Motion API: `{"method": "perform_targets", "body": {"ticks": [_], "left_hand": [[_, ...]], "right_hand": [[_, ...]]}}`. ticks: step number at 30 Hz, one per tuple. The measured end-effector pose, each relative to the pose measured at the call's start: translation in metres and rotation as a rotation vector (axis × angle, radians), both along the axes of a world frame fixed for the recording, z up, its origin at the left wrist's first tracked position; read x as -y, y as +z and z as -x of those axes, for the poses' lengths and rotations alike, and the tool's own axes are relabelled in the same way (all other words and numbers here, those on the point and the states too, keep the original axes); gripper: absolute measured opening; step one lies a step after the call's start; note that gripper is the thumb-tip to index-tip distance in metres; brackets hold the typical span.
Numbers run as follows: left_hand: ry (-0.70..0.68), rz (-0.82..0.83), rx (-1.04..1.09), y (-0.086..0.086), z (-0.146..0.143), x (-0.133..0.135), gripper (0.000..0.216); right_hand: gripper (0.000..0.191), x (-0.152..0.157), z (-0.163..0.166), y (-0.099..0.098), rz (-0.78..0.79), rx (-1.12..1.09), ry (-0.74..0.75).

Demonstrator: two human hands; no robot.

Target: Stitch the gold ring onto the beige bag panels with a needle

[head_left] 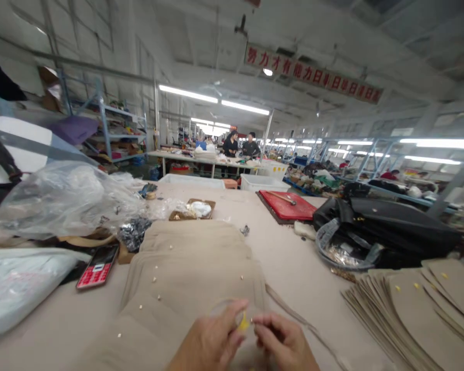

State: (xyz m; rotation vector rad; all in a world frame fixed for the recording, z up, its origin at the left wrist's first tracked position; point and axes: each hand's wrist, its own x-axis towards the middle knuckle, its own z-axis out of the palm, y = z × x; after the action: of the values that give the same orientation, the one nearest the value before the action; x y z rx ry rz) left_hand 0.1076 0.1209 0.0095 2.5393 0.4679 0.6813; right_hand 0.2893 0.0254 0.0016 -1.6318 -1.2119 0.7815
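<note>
Low in the centre, left hand (214,335): thumb and fingers pinched around a small bright-yellow item (243,323), too blurred to identify.
Right hand (282,337): just beside the left, thumb and forefinger drawn narrow near a tiny pale speck (251,320); cannot tell whether they grip it.
Beige panels: a layered stack of flat beige fabric-like panels (201,273) under and ahead of both hands, dotted with small shiny pale studs (141,307).
Strip: a long, thin brownish strip (294,310) along the stack's right side.
Right pile: fanned beige panels with yellow spots (386,304), well apart from the hands.
Left side: a white plastic-wrapped package (19,288), then a dark phone with a red keypad (98,265).
Beyond the phone: a crumpled black plastic bag (133,234) and a large, clear plastic bag (69,201).
Behind the stack: a shallow brown box (175,214) holding a white bundle (201,208).
Right rear: a bulky black bag (398,221); beside it, a red rectangular board (294,210) with a wooden-handled hammer (282,197) lying on top.
Past the table: white open bins (263,182), then two people at a long pale table (178,154).
Overhead: a hanging banner with red characters (313,73).
</note>
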Motion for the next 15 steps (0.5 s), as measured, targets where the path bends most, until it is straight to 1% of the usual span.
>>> {"method": "perform_targets", "body": {"ticks": [1,3,5,7,10,13,15], "left_hand": [[0.028,0.008,0.024,0.002,-0.001,0.003,0.041],[0.009,0.007,0.07,0.005,-0.003,0.007,0.037],[-0.005,-0.006,0.089,0.006,-0.003,0.007,0.034],[-0.011,-0.025,0.082,0.005,-0.003,0.006,0.033],[-0.02,-0.046,0.046,0.0,-0.001,0.005,0.033],[-0.045,-0.072,0.007,-0.005,0.0,0.007,0.036],[-0.07,-0.089,-0.025,-0.007,0.0,0.008,0.037]], "right_hand": [[0.033,0.002,0.002,0.003,-0.057,-0.036,-0.01],[0.026,0.006,0.005,0.01,-0.148,-0.034,0.009],[0.018,0.008,0.008,0.015,-0.224,0.064,0.055],[0.016,0.008,0.01,0.018,-0.287,0.149,0.088],[0.017,0.008,0.013,0.017,-0.335,0.22,0.117],[0.012,0.006,0.014,0.012,-0.352,0.314,0.161],[0.012,0.004,0.015,0.008,-0.377,0.388,0.179]]}}
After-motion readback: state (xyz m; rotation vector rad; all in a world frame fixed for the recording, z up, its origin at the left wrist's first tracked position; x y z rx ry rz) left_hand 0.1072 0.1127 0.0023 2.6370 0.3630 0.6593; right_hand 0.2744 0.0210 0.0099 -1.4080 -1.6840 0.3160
